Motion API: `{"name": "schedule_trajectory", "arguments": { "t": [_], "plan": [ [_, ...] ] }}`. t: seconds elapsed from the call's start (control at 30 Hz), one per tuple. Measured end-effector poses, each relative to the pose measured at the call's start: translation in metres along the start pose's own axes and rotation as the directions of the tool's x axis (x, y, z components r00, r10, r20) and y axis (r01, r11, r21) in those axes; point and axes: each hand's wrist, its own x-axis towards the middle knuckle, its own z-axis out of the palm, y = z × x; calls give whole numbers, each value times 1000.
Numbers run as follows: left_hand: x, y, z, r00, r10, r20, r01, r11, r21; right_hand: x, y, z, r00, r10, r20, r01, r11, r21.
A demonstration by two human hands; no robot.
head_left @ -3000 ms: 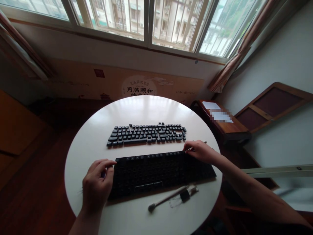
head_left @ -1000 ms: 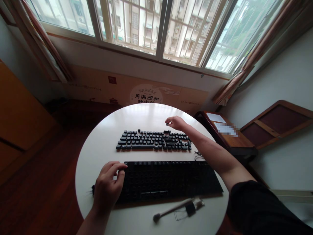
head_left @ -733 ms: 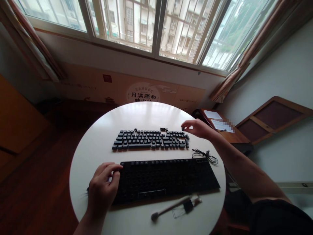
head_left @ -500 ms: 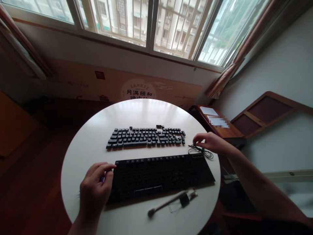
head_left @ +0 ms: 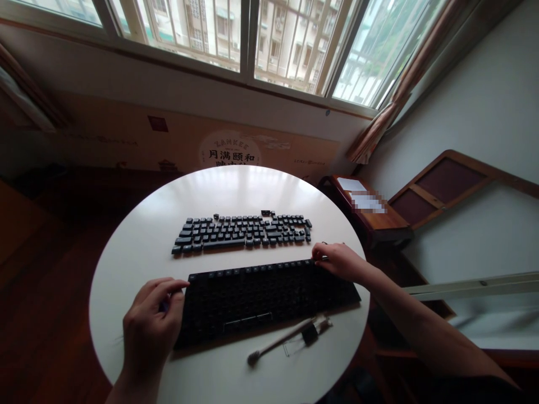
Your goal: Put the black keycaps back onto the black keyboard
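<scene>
The round white worktop (head_left: 138, 235) carries a black keyboard (head_left: 265, 294) with its caps off. Its long axis runs left to right across the near half, the right end swung slightly away from the person, and that end stops just short of the worktop's right rim. The left hand (head_left: 149, 328) rests at the keyboard's left end, forefinger on the far left corner; whether its grip clamps the edge cannot be told. The right hand (head_left: 339, 262) sits on the far right corner with fingertips drawn close together, and the view does not show whether that grip holds anything. Beyond the keyboard and apart from it, loose keycaps (head_left: 240, 231) lie in rows parallel to it, with a bare strip between the two. Open worktop lies behind the keycaps up to the far rim, and to their left. Just in front of the keyboard a brush (head_left: 278, 343) lies slantwise, bristles toward the person, with a small wire tool (head_left: 309, 334) touching its far end, both near the front rim.
</scene>
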Motion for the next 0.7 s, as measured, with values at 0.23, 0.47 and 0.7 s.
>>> {"name": "schedule_trajectory", "arguments": {
  "t": [0.23,0.47,0.7],
  "plan": [
    [-1,-4,-1,999,40,11,-40,999,10,5,-6,-1,997,-41,65,48,993,-108],
    [-3,-5,-2,1000,16,18,-16,1000,-5,10,-12,-9,991,-54,122,66,993,-98],
    [0,-2,-1,1000,15,14,-15,1000,-12,9,-8,-14,991,-42,124,45,999,-25]
  ]
}}
